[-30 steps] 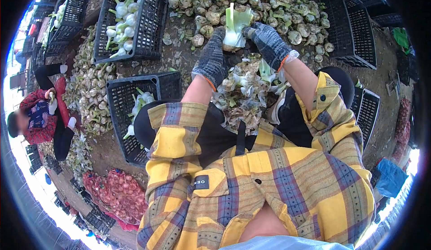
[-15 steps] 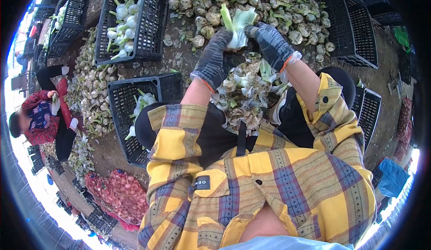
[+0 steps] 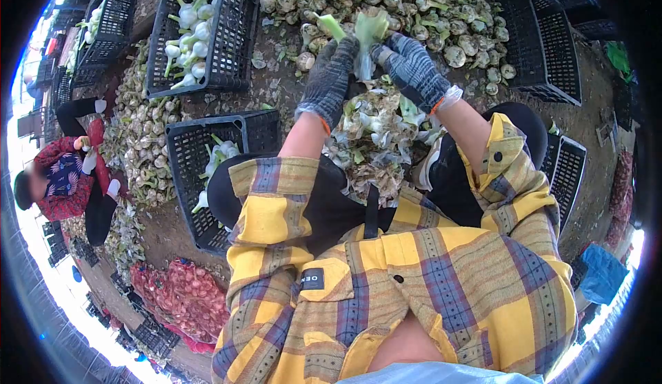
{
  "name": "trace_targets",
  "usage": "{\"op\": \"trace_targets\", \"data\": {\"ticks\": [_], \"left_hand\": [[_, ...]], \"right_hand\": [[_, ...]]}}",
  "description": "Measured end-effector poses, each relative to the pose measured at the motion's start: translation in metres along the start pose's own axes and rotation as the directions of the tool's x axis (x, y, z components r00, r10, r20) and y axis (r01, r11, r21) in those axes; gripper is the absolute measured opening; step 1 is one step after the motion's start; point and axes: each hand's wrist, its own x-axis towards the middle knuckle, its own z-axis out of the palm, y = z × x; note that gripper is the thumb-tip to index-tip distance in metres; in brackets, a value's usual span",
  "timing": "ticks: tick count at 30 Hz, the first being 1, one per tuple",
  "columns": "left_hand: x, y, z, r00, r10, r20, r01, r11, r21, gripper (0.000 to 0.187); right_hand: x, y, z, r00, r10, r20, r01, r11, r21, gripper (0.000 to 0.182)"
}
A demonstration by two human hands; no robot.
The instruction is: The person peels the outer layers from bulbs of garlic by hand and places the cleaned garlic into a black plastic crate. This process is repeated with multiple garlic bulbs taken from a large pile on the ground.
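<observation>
In a dark striped glove, my left hand (image 3: 329,79) is closed around a garlic bulb whose cut green stem (image 3: 332,26) sticks up past the fingers; the bulb itself is hidden. My right hand (image 3: 416,71), gloved alike, pinches a loose leafy outer layer (image 3: 369,42), pale green at the top and whitish below, hanging between the hands. Beneath them a heap of peeled husks (image 3: 378,132) lies between my legs. Beyond the hands is a large pile of untrimmed garlic bulbs (image 3: 427,11).
Left of me stand a crate of clean garlic (image 3: 238,35) and a crate with a few bulbs (image 3: 200,125). An empty black crate (image 3: 552,53) is at the upper right. A co-worker (image 3: 65,177) sits at far left beside another garlic pile (image 3: 145,149). Red net sacks (image 3: 183,301) lie lower left.
The leafy layer has come apart from the stem in my left hand and hangs lower. Both hands have turned slightly, with a gap between stem and leaf. The co-worker's hands have shifted.
</observation>
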Motion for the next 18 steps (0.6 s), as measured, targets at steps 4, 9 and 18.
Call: {"op": "trace_targets", "data": {"ticks": [4,9,18], "left_hand": [[0.011,-0.006,-0.010,0.997,0.033,-0.065,-0.030,0.998,0.053,0.031],[0.015,-0.003,-0.010,0.995,-0.022,-0.093,0.002,0.977,-0.212,0.032],[0.024,-0.007,-0.015,0.995,-0.085,0.060,0.104,0.839,-0.533,0.035]], "right_hand": [[-0.006,-0.009,-0.004,0.992,0.050,0.117,-0.062,0.993,0.104,0.026],[-0.001,-0.003,0.003,0.931,0.306,0.200,-0.346,0.558,0.755,0.016],[-0.003,-0.007,-0.002,0.976,0.125,0.178,-0.215,0.673,0.707,0.021]]}}
